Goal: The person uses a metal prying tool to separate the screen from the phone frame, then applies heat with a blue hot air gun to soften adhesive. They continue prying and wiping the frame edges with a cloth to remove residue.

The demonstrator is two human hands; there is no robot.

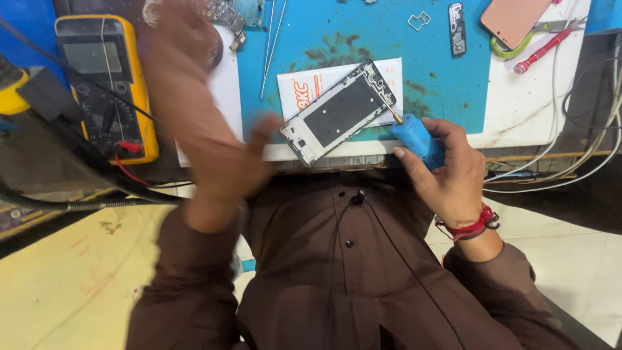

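A white phone frame (338,111) with a dark inner panel lies tilted on a blue work mat (440,78), partly over a white card with orange print. My right hand (447,172) grips a blue screwdriver (418,139); its thin tip touches the frame's right edge. My left hand (214,149) is blurred, raised just left of the frame with fingers apart, holding nothing; its thumb is close to the frame's lower left corner.
A yellow multimeter (107,84) with red and black leads sits at the left. Tweezers (272,39), a circuit board (227,16), a small dark part (457,29), a pink phone back (515,19) and a red screwdriver (544,48) lie farther back. White cables (583,155) hang at the right.
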